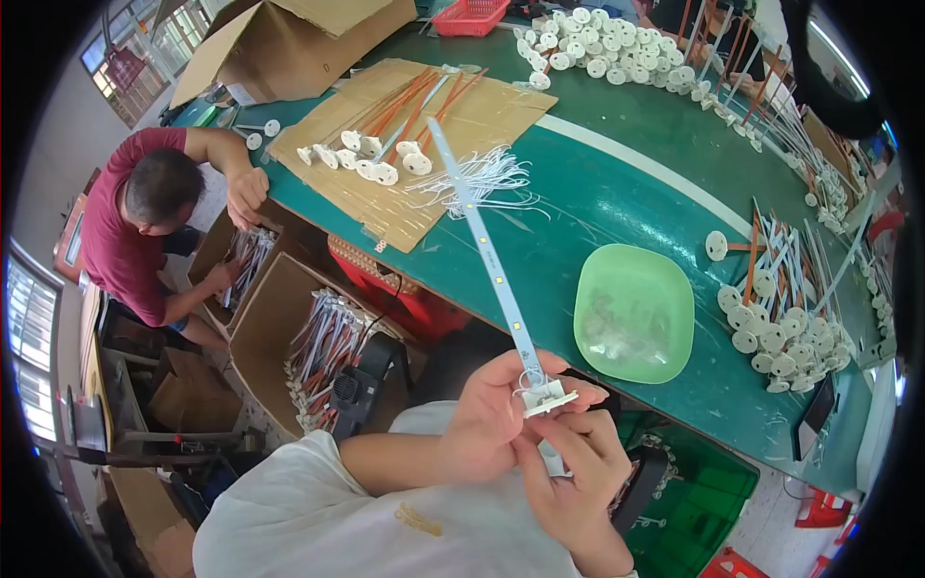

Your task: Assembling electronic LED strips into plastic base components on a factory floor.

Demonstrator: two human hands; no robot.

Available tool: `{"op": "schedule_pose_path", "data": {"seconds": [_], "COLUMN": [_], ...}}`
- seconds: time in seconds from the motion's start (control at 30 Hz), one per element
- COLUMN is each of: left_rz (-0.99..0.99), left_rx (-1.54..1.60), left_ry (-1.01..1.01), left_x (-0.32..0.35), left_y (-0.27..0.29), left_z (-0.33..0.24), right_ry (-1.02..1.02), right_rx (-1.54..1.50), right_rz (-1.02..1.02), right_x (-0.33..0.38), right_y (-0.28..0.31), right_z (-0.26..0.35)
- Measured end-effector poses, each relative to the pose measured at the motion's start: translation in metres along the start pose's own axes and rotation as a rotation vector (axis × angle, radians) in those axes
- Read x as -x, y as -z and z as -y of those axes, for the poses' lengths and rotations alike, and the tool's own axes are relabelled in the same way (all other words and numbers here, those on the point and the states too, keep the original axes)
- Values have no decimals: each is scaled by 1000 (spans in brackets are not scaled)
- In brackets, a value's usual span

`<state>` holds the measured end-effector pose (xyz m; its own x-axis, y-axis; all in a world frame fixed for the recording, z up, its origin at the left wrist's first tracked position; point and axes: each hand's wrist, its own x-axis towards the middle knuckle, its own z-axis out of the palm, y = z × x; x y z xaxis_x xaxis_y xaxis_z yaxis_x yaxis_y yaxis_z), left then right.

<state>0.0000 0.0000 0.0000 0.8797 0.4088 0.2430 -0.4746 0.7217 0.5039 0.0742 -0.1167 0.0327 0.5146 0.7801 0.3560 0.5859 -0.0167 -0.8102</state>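
My left hand (pixel 487 414) holds a long, narrow LED strip (pixel 499 279) by its lower end, where a white plastic base (pixel 549 400) with thin white wires is fitted. The strip points up and away over the table, tilted to the left. Just below the base, the fingers of my right hand (pixel 583 472) are pinched together against its underside; what lies between the fingertips is partly hidden. A light green tray (pixel 682 323) with small clear pieces in it stands beyond my hands. White wires (pixel 496 183) lie in a loose bunch behind the strip's upper part.
Flat cardboard (pixel 414 217) bears several strips with white discs. More such pieces (pixel 771 328) are heaped at the right, and white discs (pixel 607 43) at the back. At left, a person in a red shirt (pixel 120 226) reaches into a box. An open carton (pixel 255 356) holds strips.
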Motion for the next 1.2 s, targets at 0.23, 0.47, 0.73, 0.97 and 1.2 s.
{"op": "schedule_pose_path", "data": {"seconds": [0.23, 0.47, 0.73, 0.97, 1.2], "left_rz": [49, 114, 107, 181, 237], "left_rx": [-60, -59, -139, -97, -118], "left_ry": [-45, -68, -108, -64, -65], "left_x": [3, 3, 12, 11, 6], "left_y": [2, 9, 10, 8, 12], "left_z": [-4, 1, 7, 9, 7], "right_ry": [221, 308, 252, 296, 304], "right_rx": [-63, 51, -82, -128, -116], "right_rz": [-124, -133, -265, -327, -306], "right_x": [2, 5, 4, 2, -1], "right_y": [-8, -7, 15, 8, 8], "right_z": [-3, -4, -5, -7, -10]}}
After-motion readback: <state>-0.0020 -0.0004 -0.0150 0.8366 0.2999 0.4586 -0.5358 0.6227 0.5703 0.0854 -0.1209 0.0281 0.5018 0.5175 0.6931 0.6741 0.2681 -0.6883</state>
